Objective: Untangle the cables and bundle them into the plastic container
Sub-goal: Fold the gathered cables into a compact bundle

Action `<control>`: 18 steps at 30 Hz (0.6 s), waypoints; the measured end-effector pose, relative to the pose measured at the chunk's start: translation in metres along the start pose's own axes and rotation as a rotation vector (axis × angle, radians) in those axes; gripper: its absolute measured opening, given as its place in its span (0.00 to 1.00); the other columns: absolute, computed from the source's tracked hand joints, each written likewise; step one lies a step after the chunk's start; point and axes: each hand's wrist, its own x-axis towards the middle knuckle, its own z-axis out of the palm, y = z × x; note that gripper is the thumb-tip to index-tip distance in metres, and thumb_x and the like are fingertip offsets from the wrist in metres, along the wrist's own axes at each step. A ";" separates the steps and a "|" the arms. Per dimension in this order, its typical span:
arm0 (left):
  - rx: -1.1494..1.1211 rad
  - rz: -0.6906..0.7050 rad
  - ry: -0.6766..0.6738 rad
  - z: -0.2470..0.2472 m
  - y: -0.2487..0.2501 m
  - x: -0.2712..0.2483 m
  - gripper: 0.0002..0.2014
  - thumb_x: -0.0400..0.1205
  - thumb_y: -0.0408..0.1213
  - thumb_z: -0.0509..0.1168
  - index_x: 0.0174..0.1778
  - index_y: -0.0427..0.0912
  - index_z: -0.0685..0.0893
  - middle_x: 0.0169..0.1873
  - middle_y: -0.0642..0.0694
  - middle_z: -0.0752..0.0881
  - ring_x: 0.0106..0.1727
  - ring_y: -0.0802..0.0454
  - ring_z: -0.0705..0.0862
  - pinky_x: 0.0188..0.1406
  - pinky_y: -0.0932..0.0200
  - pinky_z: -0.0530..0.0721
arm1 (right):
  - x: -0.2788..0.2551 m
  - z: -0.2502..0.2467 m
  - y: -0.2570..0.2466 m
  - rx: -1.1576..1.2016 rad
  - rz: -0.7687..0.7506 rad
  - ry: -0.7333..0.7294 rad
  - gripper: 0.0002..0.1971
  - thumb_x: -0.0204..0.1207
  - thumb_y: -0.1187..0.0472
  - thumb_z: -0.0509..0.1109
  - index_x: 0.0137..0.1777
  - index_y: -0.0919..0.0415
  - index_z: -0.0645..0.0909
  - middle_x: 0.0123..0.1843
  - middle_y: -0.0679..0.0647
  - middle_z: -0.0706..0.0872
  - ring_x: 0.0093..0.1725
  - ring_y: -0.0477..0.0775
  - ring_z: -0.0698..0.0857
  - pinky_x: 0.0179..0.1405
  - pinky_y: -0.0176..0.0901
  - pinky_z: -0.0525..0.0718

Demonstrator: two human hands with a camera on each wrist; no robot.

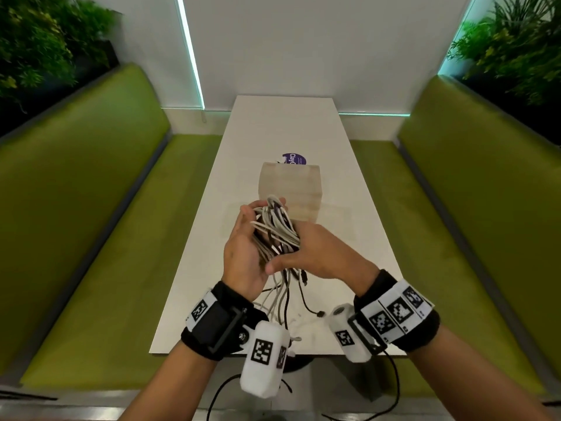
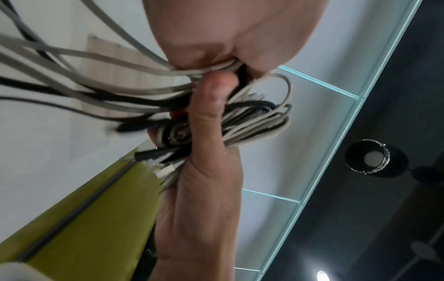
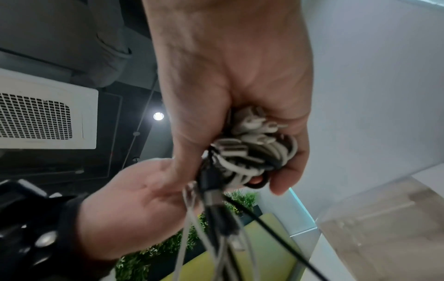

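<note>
We hold the grey and black cable bundle (image 1: 274,230) between both grips: left hand (image 1: 243,253) cupped around it, right hand (image 1: 315,253) clenched on it. Beyond the grips, the plastic container (image 1: 291,189) stands on the bench (image 1: 349,165).

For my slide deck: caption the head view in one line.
Both hands grip a cable bundle above the table, before a plastic container.

left hand (image 1: 243,253): palm up, fingers curled, grip closed | right hand (image 1: 315,253): fingers curled, grip closed, touching left
</note>
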 end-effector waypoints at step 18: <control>0.459 0.135 -0.050 0.003 0.006 0.001 0.16 0.69 0.27 0.77 0.51 0.40 0.87 0.37 0.40 0.86 0.39 0.45 0.86 0.43 0.53 0.85 | -0.005 0.016 0.004 0.186 -0.020 -0.101 0.11 0.74 0.67 0.69 0.56 0.64 0.79 0.43 0.59 0.85 0.38 0.51 0.81 0.39 0.45 0.80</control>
